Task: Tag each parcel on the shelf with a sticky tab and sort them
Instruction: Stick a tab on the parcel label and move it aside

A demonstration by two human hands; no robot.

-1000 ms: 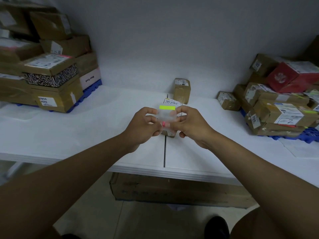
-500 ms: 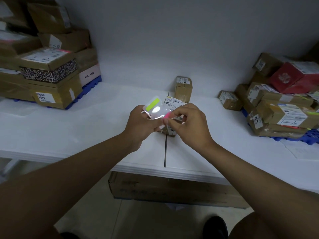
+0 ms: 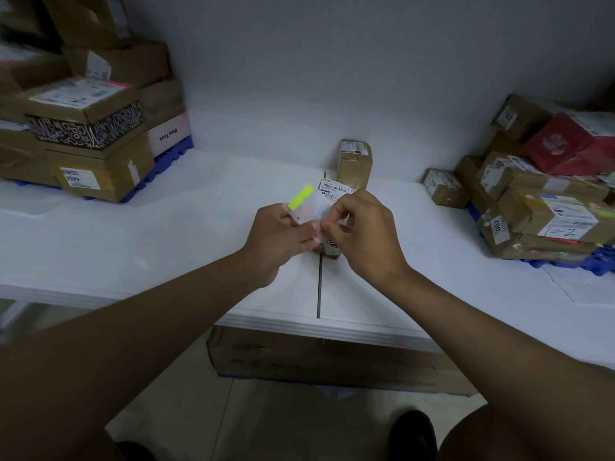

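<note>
Nearest, pale floor tiles and a flattened cardboard box [image 3: 326, 357] lie under the white shelf [image 3: 166, 247], whose front edge is split by a dark seam. Above the seam the left hand [image 3: 276, 237] grips a clear tab sheet [image 3: 304, 207] bearing a yellow-green tab, while the right hand [image 3: 362, 234] pinches a pink tab [image 3: 324, 224] at its edge. Just behind them a small labelled parcel [image 3: 334, 191] sits on the shelf, an upright parcel [image 3: 354, 164] beyond it. Parcel stacks on blue pallets flank both sides: left stack [image 3: 83, 128], right stack [image 3: 545, 194]. A plain white wall [image 3: 332, 61] closes the back.
</note>
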